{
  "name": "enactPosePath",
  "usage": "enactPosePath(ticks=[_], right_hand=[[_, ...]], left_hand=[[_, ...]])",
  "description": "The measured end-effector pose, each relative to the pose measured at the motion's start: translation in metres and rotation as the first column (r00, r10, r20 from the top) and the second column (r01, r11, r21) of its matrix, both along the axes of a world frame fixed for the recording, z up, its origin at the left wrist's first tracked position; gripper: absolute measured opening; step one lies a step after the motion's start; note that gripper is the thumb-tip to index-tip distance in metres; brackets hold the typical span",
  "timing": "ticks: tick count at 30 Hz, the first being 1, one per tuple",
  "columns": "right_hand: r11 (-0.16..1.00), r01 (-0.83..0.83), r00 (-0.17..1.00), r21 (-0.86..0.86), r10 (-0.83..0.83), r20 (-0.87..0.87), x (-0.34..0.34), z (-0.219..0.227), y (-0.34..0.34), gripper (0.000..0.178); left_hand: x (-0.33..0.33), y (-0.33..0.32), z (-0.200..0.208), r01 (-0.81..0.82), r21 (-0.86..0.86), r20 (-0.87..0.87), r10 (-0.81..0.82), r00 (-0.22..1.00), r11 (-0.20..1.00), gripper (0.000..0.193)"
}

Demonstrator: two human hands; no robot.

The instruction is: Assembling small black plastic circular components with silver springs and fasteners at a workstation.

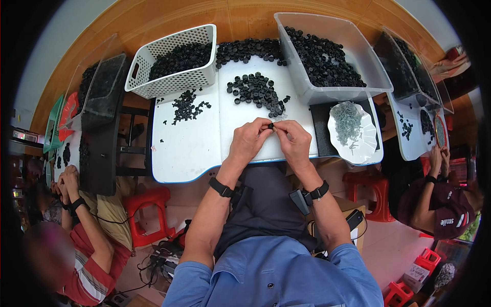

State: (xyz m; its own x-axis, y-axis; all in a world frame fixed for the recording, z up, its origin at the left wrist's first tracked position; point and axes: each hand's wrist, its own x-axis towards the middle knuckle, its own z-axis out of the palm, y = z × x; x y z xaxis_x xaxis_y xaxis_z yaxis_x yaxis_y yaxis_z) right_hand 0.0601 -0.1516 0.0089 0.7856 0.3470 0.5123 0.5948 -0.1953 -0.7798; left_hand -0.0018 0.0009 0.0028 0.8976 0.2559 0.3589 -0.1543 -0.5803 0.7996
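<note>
Near the front edge of the white tabletop point(186, 158), my left hand point(249, 139) and my right hand point(295, 143) meet with fingertips pinched. Between them is a small black plastic part point(270, 126), which both hands grip; its exact shape is mostly covered by my fingers. Just beyond my hands lies a loose heap of round black caps point(250, 91). Left of that heap, smaller black pieces point(187, 106) are scattered. A white scalloped plate point(374, 134) to the right bears a mound of thin, translucent greenish pieces point(347, 123).
A white perforated basket point(176, 86) and a clear plastic bin point(335, 92), both with black parts, stand at the back. More caps point(248, 50) lie between them. Red stools point(148, 212) flank me. One co-worker point(84, 245) sits left, another point(434, 204) right, each at a table.
</note>
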Motion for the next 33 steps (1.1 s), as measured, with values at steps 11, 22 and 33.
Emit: enactPosePath(ticks=[11, 22, 33], right_hand=[[1.000, 0.000, 0.992, -0.030, 0.004, 0.129, -0.001, -0.005, 0.005, 0.016], [0.998, 0.003, 0.953, -0.061, 0.016, 0.304, -0.003, -0.003, 0.005, 0.028], [0.956, 0.097, 0.941, 0.277, 0.002, -0.337, 0.008, -0.016, -0.004, 0.020]], left_hand=[[0.000, 0.004, -0.002, 0.011, -0.076, -0.050, -0.015, 0.999, 0.997, 0.027], [0.001, 0.012, 0.014, 0.027, -0.466, -0.241, -0.156, 0.958, 0.884, 0.028], [0.001, 0.010, 0.009, -0.017, -0.488, -0.242, -0.117, 0.963, 0.873, 0.027]])
